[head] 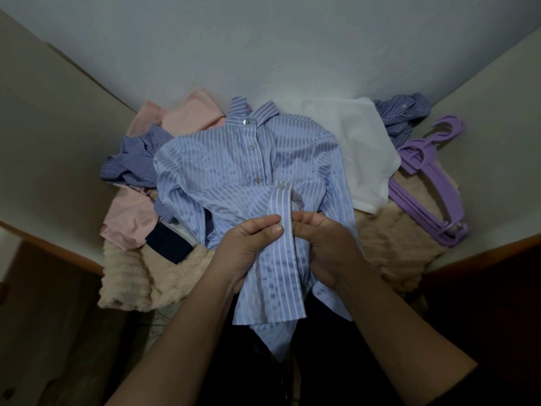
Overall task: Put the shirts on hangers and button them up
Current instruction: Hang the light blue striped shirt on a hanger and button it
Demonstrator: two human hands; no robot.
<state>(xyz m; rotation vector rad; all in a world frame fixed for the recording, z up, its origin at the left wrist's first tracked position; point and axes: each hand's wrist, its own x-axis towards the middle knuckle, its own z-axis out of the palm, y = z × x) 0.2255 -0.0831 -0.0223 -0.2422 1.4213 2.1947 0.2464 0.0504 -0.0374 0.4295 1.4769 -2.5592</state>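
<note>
Both the left hand (pixel 248 244) and right hand (pixel 325 244) pinch the striped shirt (pixel 234 168) placket, seemingly at a button, purple hangers (pixel 430 183) at three o'clock.

Both bare forearms are reaching in from the bottom edge and converging at centre. Left hand (pixel 248 247) is sitting palm-in, thumb lying flat on top and forefinger extended beside it, the two pinching the white-striped light blue cotton shirt's button placket strip (pixel 281 230). Right hand (pixel 328 247) is sitting opposite, back of hand facing up, fingers curled inward and gripping the same strip's other edge. Thumb tips of both hands are nearly touching across the strip. Both wrists are roughly level, and the right fingertips are tucked under cloth, hidden.
</note>
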